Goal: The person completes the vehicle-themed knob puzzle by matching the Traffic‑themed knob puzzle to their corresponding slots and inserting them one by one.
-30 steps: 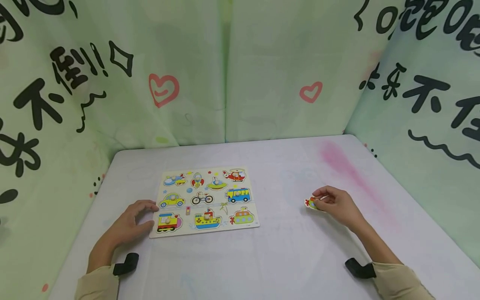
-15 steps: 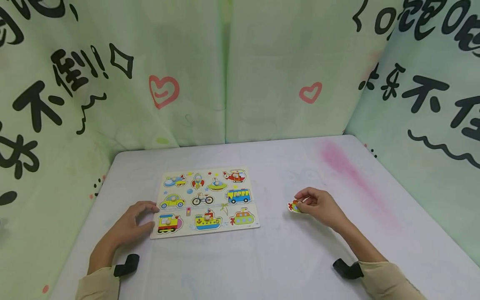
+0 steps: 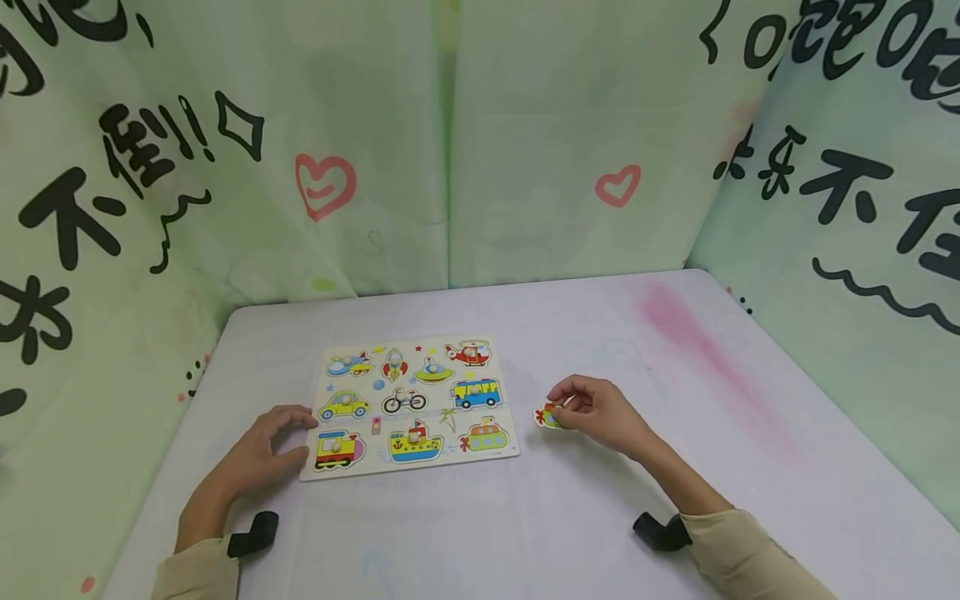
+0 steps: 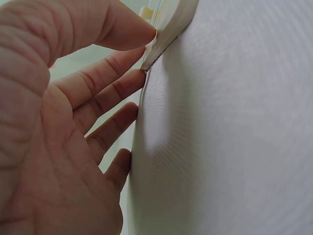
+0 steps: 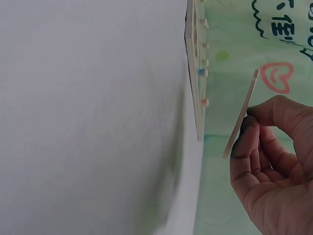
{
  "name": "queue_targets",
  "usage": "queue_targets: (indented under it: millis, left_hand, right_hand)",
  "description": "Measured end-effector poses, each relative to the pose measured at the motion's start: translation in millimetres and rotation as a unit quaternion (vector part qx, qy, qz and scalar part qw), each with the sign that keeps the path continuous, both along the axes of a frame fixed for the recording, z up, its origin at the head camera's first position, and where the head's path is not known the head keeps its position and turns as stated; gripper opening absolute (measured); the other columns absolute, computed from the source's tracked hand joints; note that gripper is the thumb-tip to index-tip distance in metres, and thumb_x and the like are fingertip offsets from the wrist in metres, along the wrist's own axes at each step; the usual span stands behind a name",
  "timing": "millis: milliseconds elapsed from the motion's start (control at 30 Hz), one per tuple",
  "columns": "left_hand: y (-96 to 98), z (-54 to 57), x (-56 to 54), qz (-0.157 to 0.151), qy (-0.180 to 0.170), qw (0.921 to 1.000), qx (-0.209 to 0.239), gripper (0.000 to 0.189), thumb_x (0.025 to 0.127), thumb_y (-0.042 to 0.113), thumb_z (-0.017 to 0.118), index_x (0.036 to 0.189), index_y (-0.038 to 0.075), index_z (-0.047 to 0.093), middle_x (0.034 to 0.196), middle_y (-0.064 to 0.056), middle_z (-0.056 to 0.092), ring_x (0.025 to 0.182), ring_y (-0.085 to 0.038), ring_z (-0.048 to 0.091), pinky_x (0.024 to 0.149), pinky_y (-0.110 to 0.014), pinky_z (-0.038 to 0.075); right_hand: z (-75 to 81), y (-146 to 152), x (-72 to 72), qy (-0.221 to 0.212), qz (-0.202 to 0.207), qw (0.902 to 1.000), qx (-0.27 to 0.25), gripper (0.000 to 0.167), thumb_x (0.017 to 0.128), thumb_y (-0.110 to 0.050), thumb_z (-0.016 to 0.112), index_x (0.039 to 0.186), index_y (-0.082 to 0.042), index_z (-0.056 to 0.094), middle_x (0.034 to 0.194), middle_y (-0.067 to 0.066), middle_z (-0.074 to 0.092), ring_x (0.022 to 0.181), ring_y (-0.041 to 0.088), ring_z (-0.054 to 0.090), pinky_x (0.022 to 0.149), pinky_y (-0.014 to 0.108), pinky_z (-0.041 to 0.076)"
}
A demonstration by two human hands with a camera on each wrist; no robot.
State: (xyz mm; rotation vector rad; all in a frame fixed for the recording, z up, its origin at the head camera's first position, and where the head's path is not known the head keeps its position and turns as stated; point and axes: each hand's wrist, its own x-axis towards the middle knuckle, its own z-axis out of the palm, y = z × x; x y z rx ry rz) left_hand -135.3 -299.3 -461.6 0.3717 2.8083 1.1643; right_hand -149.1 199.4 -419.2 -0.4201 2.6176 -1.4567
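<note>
My left hand rests at the left edge of a white wooden puzzle board, its fingers loosely bent. In the left wrist view, the thumb and fingertips touch the board's side. My right hand pinches a small flat puzzle piece, green and yellow with a red tail, between thumb and fingers. The right wrist view shows this piece edge-on, tilted and raised off the table. It is just right of the board, apart from it. A similar submarine picture fills the board's lower right corner.
Other vehicle pieces with knobs, such as a bus and a train, sit in the board. A white cloth covers the table, with a pink stain at the far right. Green curtains enclose the back and sides.
My right hand has moved left across the table toward the board, carrying the puzzle piece. My left hand and the board have stayed in place.
</note>
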Motion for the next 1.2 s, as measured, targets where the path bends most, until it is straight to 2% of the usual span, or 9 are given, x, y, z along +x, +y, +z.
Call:
queue_targets:
  millis: [467, 733, 1000, 1200]
  left_hand:
    - [2.1, 0.1, 2.7, 0.001, 0.007, 1.0, 0.002, 0.033, 0.085, 0.004, 0.073, 0.118, 0.006, 0.064, 0.139, -0.021, 0.055, 0.135, -0.046, 0.042, 0.114, -0.069, 0.03]
    - [1.7, 1.5, 2.6, -0.002, 0.014, 0.9999, -0.003, 0.033, 0.085, 0.004, 0.073, 0.117, 0.007, 0.064, 0.139, -0.021, 0.055, 0.135, -0.046, 0.043, 0.113, -0.069, 0.031]
    - [-1.1, -1.2, -0.5, 0.0, 0.011, 0.9999, -0.002, 0.032, 0.086, 0.004, 0.071, 0.117, 0.007, 0.064, 0.14, -0.021, 0.054, 0.136, -0.045, 0.041, 0.114, -0.069, 0.029]
    - [-1.5, -1.6, 0.2, -0.008, 0.02, 0.9998, 0.004, 0.032, 0.086, 0.003, 0.071, 0.117, 0.007, 0.064, 0.138, -0.02, 0.055, 0.135, -0.045, 0.042, 0.113, -0.068, 0.031]
  right_hand:
    - [-5.9, -36.0, -6.4, -0.002, 0.059, 0.9983, 0.005, 0.013, 0.091, -0.01, 0.073, 0.103, -0.006, 0.069, 0.091, 0.004, 0.069, 0.076, 0.02, 0.061, 0.061, 0.021, 0.05]
    - [-10.7, -51.6, -8.7, 0.01, 0.079, 0.9967, 0.009, 0.013, 0.089, -0.007, 0.073, 0.102, -0.007, 0.07, 0.091, 0.0, 0.069, 0.076, 0.016, 0.06, 0.062, 0.02, 0.05]
    - [-12.8, -65.9, -11.7, 0.031, 0.114, 0.9929, 0.015, 0.014, 0.087, -0.003, 0.073, 0.101, -0.005, 0.07, 0.09, 0.002, 0.069, 0.073, 0.013, 0.058, 0.063, 0.019, 0.049]
    - [-14.3, -75.5, -12.3, 0.039, 0.128, 0.9904, 0.033, 0.013, 0.088, -0.004, 0.075, 0.1, -0.007, 0.07, 0.09, -0.001, 0.067, 0.073, 0.01, 0.058, 0.066, 0.019, 0.05]
